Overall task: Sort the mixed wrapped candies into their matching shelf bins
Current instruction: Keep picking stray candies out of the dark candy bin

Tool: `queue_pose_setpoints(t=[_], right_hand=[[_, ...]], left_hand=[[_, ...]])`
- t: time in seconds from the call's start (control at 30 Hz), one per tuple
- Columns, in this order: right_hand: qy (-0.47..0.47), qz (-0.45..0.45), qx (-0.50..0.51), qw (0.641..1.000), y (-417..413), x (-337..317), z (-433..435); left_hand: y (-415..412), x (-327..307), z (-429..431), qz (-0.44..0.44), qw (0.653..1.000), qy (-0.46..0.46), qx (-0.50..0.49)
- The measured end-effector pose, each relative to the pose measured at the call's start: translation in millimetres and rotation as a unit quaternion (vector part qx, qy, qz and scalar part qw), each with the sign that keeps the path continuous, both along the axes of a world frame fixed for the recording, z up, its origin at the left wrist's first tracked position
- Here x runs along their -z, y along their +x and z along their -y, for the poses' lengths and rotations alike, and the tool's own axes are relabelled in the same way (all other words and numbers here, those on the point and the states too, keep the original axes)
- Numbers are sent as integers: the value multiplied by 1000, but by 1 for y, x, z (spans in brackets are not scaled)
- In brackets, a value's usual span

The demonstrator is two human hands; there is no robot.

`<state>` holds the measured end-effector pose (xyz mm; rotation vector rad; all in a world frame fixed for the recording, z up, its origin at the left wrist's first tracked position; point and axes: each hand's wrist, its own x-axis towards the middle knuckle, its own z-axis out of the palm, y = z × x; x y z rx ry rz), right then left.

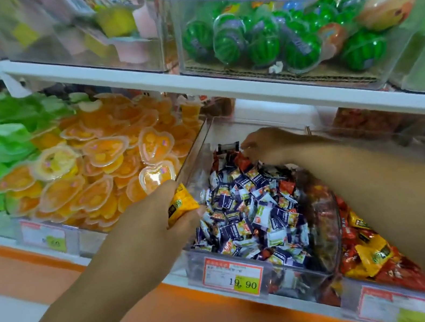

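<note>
Left hand (153, 219) gripping yellow candies (183, 208) at 9 o'clock of middle bin (197, 146). Right hand (268, 145) digging at 12 o'clock, fingers (250, 150) bent; cannot tell if holding. Candies likely light, slippery: pinching flat wrapper end looking best.

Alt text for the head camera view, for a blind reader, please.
A person's left hand grips yellow wrapped candy while the right hand reaches into the back of a clear bin of blue-and-white wrapped candies; heart-shaped orange jelly cups fill the bin on its left.
</note>
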<state>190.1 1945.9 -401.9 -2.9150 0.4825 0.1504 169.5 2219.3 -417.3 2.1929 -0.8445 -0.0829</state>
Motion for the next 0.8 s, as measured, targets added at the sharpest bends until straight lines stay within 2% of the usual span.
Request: queue_pose_setpoints(t=[0.2,0.27,0.3,0.4,0.47,0.53,0.67,0.8], right_hand=[[4,-29,1,1000,17,16,-2],[48,-32,-7,998,17,4,5],[59,-17,-10,998,16,-3,9],[-6,66,-24,998,26,-9,23],[14,87,-21,996,33,-4,26],[37,61,-26,997,38,8,21],[31,-52,-56,997,44,33,-1],[34,-122,-92,988,39,16,-12]], left_hand=[[6,2,2,15,1000,0,3],[6,3,2,16,1000,5,5],[7,3,2,14,1000,8,8],[8,2,2,9,1000,10,8],[8,1,2,4,1000,1,6],[8,0,1,-2,1000,-9,7],[10,-1,-2,-9,1000,-6,1],[10,1,-1,-4,1000,0,-1]])
